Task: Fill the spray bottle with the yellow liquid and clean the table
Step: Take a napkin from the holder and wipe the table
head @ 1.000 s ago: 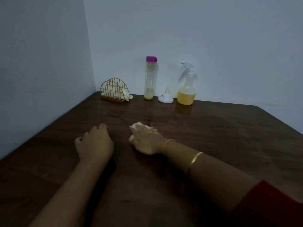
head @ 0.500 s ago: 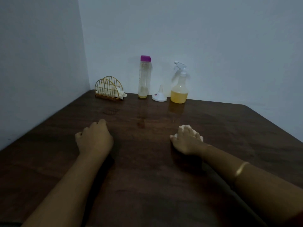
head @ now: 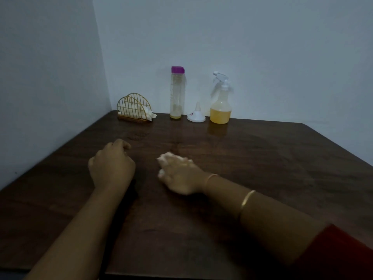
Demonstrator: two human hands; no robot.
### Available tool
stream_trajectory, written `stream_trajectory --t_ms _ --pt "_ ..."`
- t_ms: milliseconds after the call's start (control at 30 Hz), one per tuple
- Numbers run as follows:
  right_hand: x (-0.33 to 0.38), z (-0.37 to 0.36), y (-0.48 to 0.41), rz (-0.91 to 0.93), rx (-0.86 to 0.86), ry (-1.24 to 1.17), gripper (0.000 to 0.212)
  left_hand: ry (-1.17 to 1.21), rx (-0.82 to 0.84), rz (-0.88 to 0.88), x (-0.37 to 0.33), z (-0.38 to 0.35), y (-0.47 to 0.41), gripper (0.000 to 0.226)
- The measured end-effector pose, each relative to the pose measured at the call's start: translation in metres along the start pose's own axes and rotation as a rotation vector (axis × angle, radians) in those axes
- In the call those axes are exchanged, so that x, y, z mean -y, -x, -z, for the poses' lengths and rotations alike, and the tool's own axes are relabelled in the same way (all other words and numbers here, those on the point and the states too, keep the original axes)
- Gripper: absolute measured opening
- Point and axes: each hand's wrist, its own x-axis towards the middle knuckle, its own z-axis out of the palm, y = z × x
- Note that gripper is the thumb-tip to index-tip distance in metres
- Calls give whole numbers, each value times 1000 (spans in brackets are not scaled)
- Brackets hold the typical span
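Spanning the whole lower view, the dark brown wooden table (head: 262,168) sits in a corner formed by two pale walls and carries everything listed below.

Your left hand (head: 112,166) rests on the table left of centre. Its fingers are curled under into a loose fist, and no object shows in it.

Your right hand (head: 179,174) lies just beside it, toward the centre, palm down on the surface. It grips a white crumpled wad (head: 167,156), which shows past the fingertips and at the thumb side. The hand is motion-blurred, so you cannot read the exact finger placement. A red sleeve (head: 343,255) covers the upper right arm.

Along the far edge, against the back wall, you have four items in a row:

1. A tall clear plastic bottle with a purple cap (head: 177,93), upright, with only a thin yellow layer at its base.
2. A clear plastic spray bottle with a white trigger head (head: 221,106), upright at the right end of the row, with the yellow liquid filling its lower part.
3. A gold wire napkin holder (head: 134,108), at the left end near the corner, with white napkins in it.
4. A small white plastic funnel (head: 196,116), standing spout up between the two bottles.

A thin gold bangle (head: 247,201) circles your right forearm.
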Motion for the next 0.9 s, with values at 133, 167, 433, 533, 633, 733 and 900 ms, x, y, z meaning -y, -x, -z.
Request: stream_trajectory --t_ms 133,167,433,533,633,733,900 --pt "-83 19 45 -366 -32 1 53 -1 59 -6 -2 -1 3 27" --pt "-101 20 59 -453 -20 17 57 1 78 -8 -3 -1 3 27" --pt "-95 -7 102 -617 55 50 69 42 80 -25 -7 -3 2 22" --pt "-62 -6 66 -524 -6 56 70 57 72 -26 -7 -3 2 21" --pt "-18 -6 15 -347 -97 94 64 76 67 -17 -5 -3 2 20" --pt "33 -7 -23 -124 -164 29 45 78 24 -5 -3 -3 -1 20" --pt "83 -13 -29 293 78 273 34 122 -91 -14 1 -1 0 20"
